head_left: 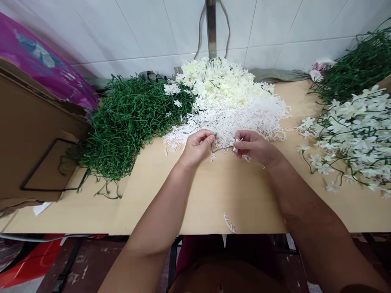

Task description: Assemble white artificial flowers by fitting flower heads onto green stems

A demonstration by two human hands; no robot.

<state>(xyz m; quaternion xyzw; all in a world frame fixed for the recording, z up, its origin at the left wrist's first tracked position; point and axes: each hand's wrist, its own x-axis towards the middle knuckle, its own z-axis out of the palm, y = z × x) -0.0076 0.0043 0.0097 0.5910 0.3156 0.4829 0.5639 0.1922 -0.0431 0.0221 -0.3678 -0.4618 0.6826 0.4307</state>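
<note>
Head view: the left hand [200,147] pinches a green stem [222,149]; the right hand [252,146] pinches a small white bit [235,145] at its other end, near the white threads [244,118]. Flowers on stems [357,138], at right, look done. Many bare stems [131,118] and loose petals [224,87] seem unused.

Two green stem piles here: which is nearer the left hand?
The left pile, between the box and the left hand; the right pile lies at far right, past the right hand.
</note>
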